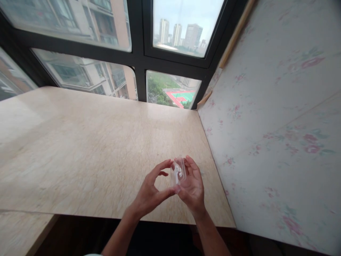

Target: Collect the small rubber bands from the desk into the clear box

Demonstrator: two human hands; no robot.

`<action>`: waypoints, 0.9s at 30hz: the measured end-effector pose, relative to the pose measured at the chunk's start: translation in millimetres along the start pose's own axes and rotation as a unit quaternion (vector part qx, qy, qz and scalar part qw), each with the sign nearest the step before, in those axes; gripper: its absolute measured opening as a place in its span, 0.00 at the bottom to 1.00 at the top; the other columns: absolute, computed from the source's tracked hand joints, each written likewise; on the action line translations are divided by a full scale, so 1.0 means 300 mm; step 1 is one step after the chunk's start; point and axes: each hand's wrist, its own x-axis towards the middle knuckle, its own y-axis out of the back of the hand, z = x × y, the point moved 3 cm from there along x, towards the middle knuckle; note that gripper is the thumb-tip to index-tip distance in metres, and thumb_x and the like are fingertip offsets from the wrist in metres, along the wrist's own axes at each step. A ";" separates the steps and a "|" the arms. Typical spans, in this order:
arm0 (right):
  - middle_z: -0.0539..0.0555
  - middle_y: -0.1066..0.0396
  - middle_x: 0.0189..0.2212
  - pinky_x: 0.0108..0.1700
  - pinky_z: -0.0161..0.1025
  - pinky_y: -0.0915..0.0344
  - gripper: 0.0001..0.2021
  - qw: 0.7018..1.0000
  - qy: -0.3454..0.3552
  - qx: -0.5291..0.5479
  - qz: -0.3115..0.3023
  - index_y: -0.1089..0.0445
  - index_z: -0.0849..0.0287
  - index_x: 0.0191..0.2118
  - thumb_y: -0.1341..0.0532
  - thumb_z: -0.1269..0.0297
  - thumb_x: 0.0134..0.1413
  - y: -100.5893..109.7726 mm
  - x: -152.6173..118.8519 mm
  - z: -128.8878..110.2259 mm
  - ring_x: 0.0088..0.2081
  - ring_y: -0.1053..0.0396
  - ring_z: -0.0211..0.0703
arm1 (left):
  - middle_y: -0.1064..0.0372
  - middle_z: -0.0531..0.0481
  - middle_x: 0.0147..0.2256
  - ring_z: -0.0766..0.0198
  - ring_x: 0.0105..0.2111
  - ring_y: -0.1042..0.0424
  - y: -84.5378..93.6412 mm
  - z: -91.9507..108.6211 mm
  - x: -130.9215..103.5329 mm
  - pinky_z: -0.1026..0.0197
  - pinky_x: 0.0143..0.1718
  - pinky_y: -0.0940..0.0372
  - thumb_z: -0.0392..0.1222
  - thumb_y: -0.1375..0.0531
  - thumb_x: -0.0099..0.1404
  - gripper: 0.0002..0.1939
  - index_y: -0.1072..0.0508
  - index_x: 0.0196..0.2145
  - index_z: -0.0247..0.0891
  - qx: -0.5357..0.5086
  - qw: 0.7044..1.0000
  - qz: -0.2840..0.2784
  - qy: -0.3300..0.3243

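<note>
A small clear plastic box (178, 172) with small white pieces inside is held above the beige marble-look surface (106, 149). My left hand (153, 188) grips its left side, thumb at the near end and a fingertip at the far end. Around the right side and underneath curls my right hand (194, 183), its thumb near the box's lower edge. The box is tilted, and I cannot make out exactly what the white pieces are.
Beyond the surface stands a dark-framed window (141, 60) with buildings and a sports court outside. A wall with floral paper (266, 124) rises along the right edge. The surface's near edge lies below my hands.
</note>
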 end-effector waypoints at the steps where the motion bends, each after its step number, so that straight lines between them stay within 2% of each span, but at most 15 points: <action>1: 0.57 0.44 0.60 0.62 0.59 0.44 0.35 1.000 -0.004 0.000 0.005 0.52 0.45 0.64 0.37 0.57 0.54 0.009 -0.006 0.003 0.63 0.46 0.55 | 0.36 0.42 0.56 0.52 0.53 0.33 -0.004 0.001 0.004 0.48 0.49 0.32 0.45 0.34 0.58 0.32 0.39 0.58 0.46 0.002 1.000 -0.012 0.007; 5: 0.58 0.48 0.64 0.63 0.60 0.48 0.38 0.999 -0.032 -0.036 0.010 0.57 0.46 0.66 0.37 0.56 0.54 0.064 -0.029 0.005 0.64 0.49 0.55 | 0.35 0.43 0.56 0.54 0.48 0.30 -0.025 0.009 0.024 0.48 0.48 0.31 0.48 0.35 0.58 0.31 0.38 0.57 0.47 0.056 0.997 -0.058 0.020; 9: 0.56 0.52 0.66 0.65 0.61 0.54 0.42 0.995 -0.003 -0.103 0.018 0.61 0.45 0.68 0.36 0.57 0.54 0.164 -0.040 -0.028 0.66 0.54 0.54 | 0.37 0.44 0.57 0.51 0.54 0.35 -0.037 0.019 0.054 0.44 0.54 0.36 0.48 0.34 0.58 0.34 0.41 0.60 0.49 0.156 0.984 -0.088 -0.001; 11: 0.55 0.51 0.66 0.65 0.61 0.53 0.41 0.990 0.003 -0.144 0.005 0.59 0.45 0.68 0.36 0.59 0.54 0.222 -0.040 -0.044 0.66 0.53 0.54 | 0.39 0.44 0.57 0.50 0.57 0.38 -0.047 0.018 0.073 0.43 0.56 0.39 0.47 0.35 0.59 0.34 0.42 0.61 0.50 0.189 0.975 -0.118 -0.012; 13: 0.54 0.48 0.65 0.64 0.60 0.50 0.37 0.977 -0.011 -0.208 -0.034 0.53 0.45 0.67 0.36 0.62 0.55 0.277 -0.038 -0.052 0.65 0.49 0.53 | 0.40 0.44 0.58 0.51 0.57 0.39 -0.064 0.009 0.092 0.44 0.57 0.40 0.45 0.36 0.60 0.35 0.44 0.62 0.50 0.199 0.968 -0.150 -0.020; 15: 0.53 0.44 0.63 0.63 0.59 0.48 0.32 0.954 -0.018 -0.289 -0.073 0.46 0.45 0.64 0.37 0.64 0.56 0.325 -0.039 -0.054 0.63 0.46 0.53 | 0.41 0.44 0.58 0.52 0.57 0.39 -0.084 -0.010 0.112 0.46 0.57 0.40 0.43 0.36 0.60 0.36 0.45 0.62 0.50 0.194 0.966 -0.170 -0.025; 17: 0.52 0.43 0.63 0.63 0.57 0.47 0.30 0.930 -0.022 -0.355 -0.092 0.44 0.45 0.63 0.37 0.64 0.57 0.369 -0.041 -0.047 0.63 0.45 0.52 | 0.41 0.44 0.58 0.52 0.57 0.39 -0.107 -0.035 0.132 0.46 0.57 0.39 0.43 0.36 0.59 0.37 0.46 0.62 0.49 0.183 0.967 -0.177 -0.027; 22: 0.53 0.42 0.63 0.64 0.56 0.48 0.32 0.906 -0.083 -0.408 -0.078 0.49 0.45 0.66 0.39 0.59 0.59 0.459 -0.050 0.007 0.63 0.45 0.50 | 0.39 0.44 0.58 0.51 0.57 0.39 -0.179 -0.104 0.187 0.45 0.57 0.40 0.44 0.34 0.57 0.37 0.43 0.61 0.48 0.167 0.967 -0.191 -0.037; 27: 0.53 0.49 0.66 0.65 0.55 0.53 0.29 0.898 -0.130 -0.413 -0.081 0.53 0.46 0.67 0.45 0.58 0.63 0.506 -0.044 0.073 0.65 0.51 0.47 | 0.36 0.42 0.56 0.51 0.56 0.37 -0.246 -0.179 0.231 0.45 0.56 0.41 0.44 0.32 0.55 0.38 0.42 0.60 0.44 0.163 0.970 -0.179 -0.025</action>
